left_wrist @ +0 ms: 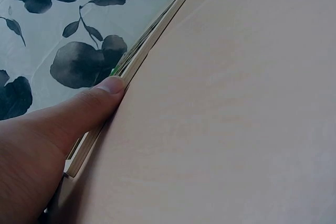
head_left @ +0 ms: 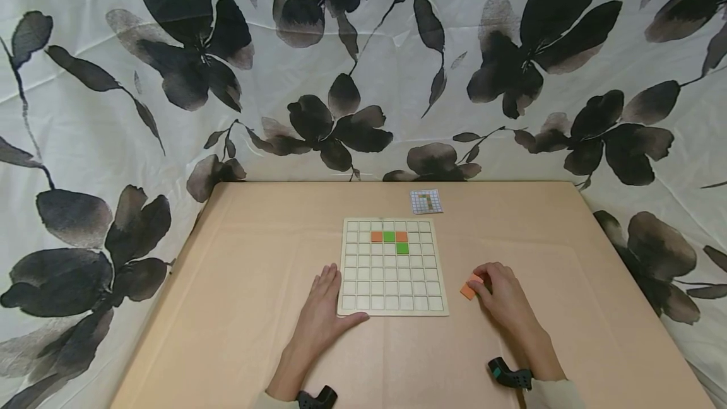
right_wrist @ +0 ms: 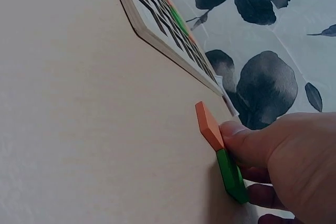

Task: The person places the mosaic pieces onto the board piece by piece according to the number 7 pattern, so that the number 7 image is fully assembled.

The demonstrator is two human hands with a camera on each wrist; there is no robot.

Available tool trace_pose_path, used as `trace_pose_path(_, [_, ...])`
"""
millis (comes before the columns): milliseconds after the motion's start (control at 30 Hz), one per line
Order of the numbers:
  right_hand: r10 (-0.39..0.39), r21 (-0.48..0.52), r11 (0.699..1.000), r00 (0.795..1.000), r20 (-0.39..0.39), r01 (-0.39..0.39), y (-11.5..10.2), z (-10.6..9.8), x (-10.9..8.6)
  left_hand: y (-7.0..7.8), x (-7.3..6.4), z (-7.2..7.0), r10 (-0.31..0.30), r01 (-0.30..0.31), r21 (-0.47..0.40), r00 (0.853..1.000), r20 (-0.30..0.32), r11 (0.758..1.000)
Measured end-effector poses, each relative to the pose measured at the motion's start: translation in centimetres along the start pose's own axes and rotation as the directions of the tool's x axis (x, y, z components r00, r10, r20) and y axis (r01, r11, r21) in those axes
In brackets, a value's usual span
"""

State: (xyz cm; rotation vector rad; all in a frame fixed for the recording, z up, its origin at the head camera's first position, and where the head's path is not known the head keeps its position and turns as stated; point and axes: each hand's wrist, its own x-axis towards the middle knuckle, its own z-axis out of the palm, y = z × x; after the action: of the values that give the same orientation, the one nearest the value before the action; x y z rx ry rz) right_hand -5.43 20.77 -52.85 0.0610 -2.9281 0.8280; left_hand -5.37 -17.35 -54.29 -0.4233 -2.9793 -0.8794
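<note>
A square grid board (head_left: 378,279) lies on the table. Near its top are two orange tiles (head_left: 377,237) with a green tile (head_left: 389,237) between them, and another green tile (head_left: 402,248) sits one row lower. My left hand (head_left: 322,314) rests along the board's left edge, fingers straight, with the thumb (left_wrist: 113,85) against the near edge. To the right of the board, my right hand (head_left: 504,298) pinches an orange tile (right_wrist: 207,124) between thumb and fingers. A green tile (right_wrist: 231,174) shows right beside it, at the fingertips; other fingers are partly hidden.
A small card (head_left: 426,201) with a printed grid pattern lies behind the board, towards the right. Light wood-coloured covering spreads over the table (head_left: 272,226). White cloth with dark flowers (head_left: 335,125) hangs behind and beside it. Both wrists wear black bands (head_left: 510,374).
</note>
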Motion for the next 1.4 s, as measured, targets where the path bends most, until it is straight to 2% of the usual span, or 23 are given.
trace_pose_path(867, [0.039, 0.045, 0.998, 0.998, 0.047, -0.041, -0.8, -0.7, 1.0, -0.1, 0.0, 0.1, 0.011, -0.011, -0.005, 1.0, -0.011, 1.0])
trace_pose_path(1200, [0.001, 0.076, 0.997, 1.0, 0.018, -0.002, -1.3, -0.5, 1.8, -0.2, 0.0, 0.2, 0.0, 0.0, -0.009, 1.0, -0.003, 1.0])
trace_pose_path(1400, [-0.018, 0.102, 0.995, 0.999, 0.028, 0.015, -2.2, -0.6, 2.5, -0.1, 0.0, 0.1, -0.001, 0.001, -0.015, 1.0, -0.003, 1.0])
